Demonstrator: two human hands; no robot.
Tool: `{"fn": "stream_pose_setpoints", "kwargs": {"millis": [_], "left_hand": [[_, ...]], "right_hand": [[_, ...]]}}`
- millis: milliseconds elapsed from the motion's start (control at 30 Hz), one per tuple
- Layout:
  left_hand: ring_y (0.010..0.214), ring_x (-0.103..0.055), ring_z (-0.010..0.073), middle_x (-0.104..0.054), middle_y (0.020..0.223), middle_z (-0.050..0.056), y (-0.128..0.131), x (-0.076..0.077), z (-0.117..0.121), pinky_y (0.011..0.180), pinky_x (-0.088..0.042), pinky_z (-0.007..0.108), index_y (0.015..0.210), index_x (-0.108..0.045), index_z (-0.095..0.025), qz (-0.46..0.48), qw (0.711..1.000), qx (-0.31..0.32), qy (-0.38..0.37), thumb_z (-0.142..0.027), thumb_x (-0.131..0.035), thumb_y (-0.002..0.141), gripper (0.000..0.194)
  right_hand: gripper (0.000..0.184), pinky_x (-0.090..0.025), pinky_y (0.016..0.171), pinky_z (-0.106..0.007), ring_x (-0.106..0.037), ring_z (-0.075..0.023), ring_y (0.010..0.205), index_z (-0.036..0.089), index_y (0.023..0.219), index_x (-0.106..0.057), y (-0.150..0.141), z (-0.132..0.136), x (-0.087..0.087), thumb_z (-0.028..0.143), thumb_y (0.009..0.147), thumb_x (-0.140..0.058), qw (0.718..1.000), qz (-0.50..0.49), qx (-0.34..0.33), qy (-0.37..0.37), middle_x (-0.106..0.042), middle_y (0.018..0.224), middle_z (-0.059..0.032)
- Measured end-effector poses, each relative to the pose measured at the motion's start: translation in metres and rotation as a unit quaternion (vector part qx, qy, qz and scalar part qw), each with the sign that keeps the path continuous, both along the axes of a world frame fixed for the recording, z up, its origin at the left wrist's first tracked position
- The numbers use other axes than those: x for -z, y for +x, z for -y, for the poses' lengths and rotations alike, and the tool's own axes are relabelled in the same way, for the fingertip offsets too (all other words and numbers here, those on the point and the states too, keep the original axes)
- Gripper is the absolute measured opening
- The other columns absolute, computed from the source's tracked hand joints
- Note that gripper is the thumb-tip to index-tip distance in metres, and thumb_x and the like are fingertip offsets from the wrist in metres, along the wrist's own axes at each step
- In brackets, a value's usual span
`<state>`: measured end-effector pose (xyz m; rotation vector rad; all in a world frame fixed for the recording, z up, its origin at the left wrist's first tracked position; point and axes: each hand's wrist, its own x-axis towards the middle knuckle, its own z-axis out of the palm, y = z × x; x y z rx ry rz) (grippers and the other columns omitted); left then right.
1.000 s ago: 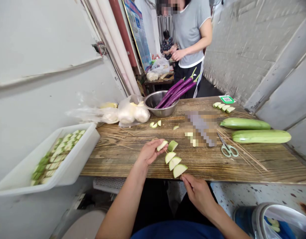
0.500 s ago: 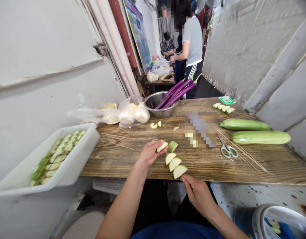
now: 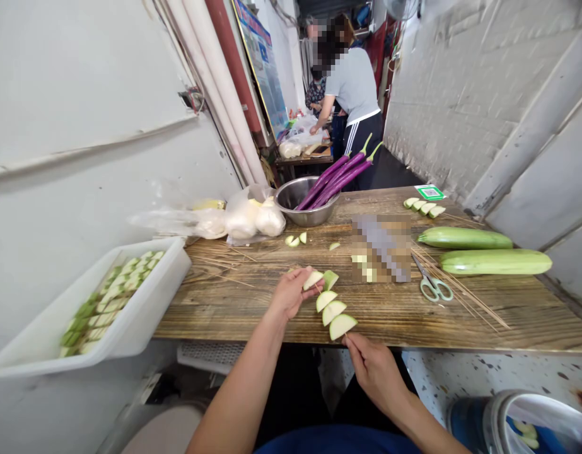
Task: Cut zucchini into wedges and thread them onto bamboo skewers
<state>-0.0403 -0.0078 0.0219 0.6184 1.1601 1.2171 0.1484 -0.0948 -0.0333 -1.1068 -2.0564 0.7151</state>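
Observation:
My left hand [image 3: 291, 293] pinches a pale green zucchini slice [image 3: 312, 280] at the far tip of a thin bamboo skewer. Three more slices [image 3: 333, 311] sit threaded along the skewer, with another wedge [image 3: 330, 279] just beyond. My right hand [image 3: 373, 369] is closed on the near end of the skewer, below the wooden table's [image 3: 253, 302] front edge. Both hands hover over the table's near middle.
A white tray [image 3: 144, 302] of filled skewers sits at the left. Two whole zucchinis [image 3: 494, 261], green scissors [image 3: 432, 287], loose skewers and slices lie at the right. A steel bowl [image 3: 300, 211] with purple eggplants and plastic bags stand behind. A person in grey works in the passage beyond.
My left hand has closed tighter on the end slice and pressed it along the skewer. The person behind has turned and stepped away toward the far table.

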Motion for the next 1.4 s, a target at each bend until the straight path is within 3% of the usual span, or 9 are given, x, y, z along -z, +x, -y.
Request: {"fn": "stream_pose_setpoints", "kwargs": {"millis": [167, 300, 400, 567, 833, 1400], "left_hand": [[0.078, -0.065, 0.0178, -0.066, 0.085, 0.012, 0.005, 0.002, -0.001, 0.075, -0.054, 0.031, 0.084, -0.063, -0.006, 0.055, 0.998, -0.016, 0.007, -0.013, -0.057, 0.079, 0.010], [0.074, -0.065, 0.0170, -0.065, 0.080, 0.009, 0.007, 0.005, -0.003, 0.073, -0.055, 0.031, 0.077, -0.059, -0.009, 0.061, 0.997, -0.043, 0.017, -0.011, -0.059, 0.076, 0.002], [0.074, -0.064, 0.0165, -0.065, 0.078, 0.009, 0.010, 0.005, -0.003, 0.073, -0.055, 0.032, 0.068, -0.054, -0.010, 0.066, 0.996, -0.052, 0.030, -0.012, -0.060, 0.076, 0.011], [0.071, -0.064, 0.0150, -0.066, 0.076, 0.009, 0.013, 0.007, 0.000, 0.074, -0.055, 0.032, 0.074, -0.056, -0.008, 0.080, 0.994, -0.075, 0.022, -0.013, -0.055, 0.080, 0.008], [0.076, -0.067, 0.0194, -0.068, 0.085, 0.013, 0.016, 0.012, 0.004, 0.075, -0.054, 0.032, 0.097, -0.056, -0.010, 0.094, 0.993, -0.065, -0.004, -0.010, -0.053, 0.080, 0.017], [0.074, -0.067, 0.0185, -0.069, 0.082, 0.013, 0.019, 0.019, 0.006, 0.069, -0.053, 0.026, 0.082, -0.061, -0.008, 0.081, 0.995, -0.055, -0.019, -0.009, -0.054, 0.079, 0.008]], "right_hand": [[0.027, -0.042, 0.059, -0.022, -0.059, -0.0148, 0.060, 0.016, 0.084, -0.056, -0.003, 0.001, -0.001, 0.023, 0.092, -0.031, 1.000, -0.010, 0.013, 0.001, -0.062, 0.070, -0.0051], [0.028, -0.041, 0.058, -0.022, -0.058, -0.0145, 0.059, 0.016, 0.083, -0.056, -0.005, 0.001, -0.002, 0.023, 0.092, -0.031, 1.000, -0.009, 0.014, 0.000, -0.062, 0.069, -0.0051], [0.029, -0.040, 0.057, -0.022, -0.058, -0.0144, 0.058, 0.016, 0.082, -0.056, -0.006, 0.001, -0.003, 0.023, 0.092, -0.029, 1.000, -0.009, 0.017, 0.000, -0.061, 0.068, -0.0050], [0.030, -0.038, 0.054, -0.021, -0.055, -0.0132, 0.054, 0.016, 0.078, -0.055, -0.006, 0.003, -0.003, 0.023, 0.091, -0.030, 1.000, -0.011, 0.028, -0.002, -0.059, 0.065, -0.0038], [0.028, -0.037, 0.055, -0.021, -0.054, -0.0125, 0.054, 0.016, 0.077, -0.054, -0.007, 0.004, 0.000, 0.021, 0.091, -0.030, 0.999, -0.029, 0.032, -0.013, -0.058, 0.064, -0.0033], [0.029, -0.034, 0.053, -0.021, -0.052, -0.0122, 0.051, 0.016, 0.074, -0.053, -0.008, 0.003, -0.001, 0.021, 0.091, -0.029, 0.999, -0.015, 0.036, -0.008, -0.056, 0.060, -0.0023]]}}
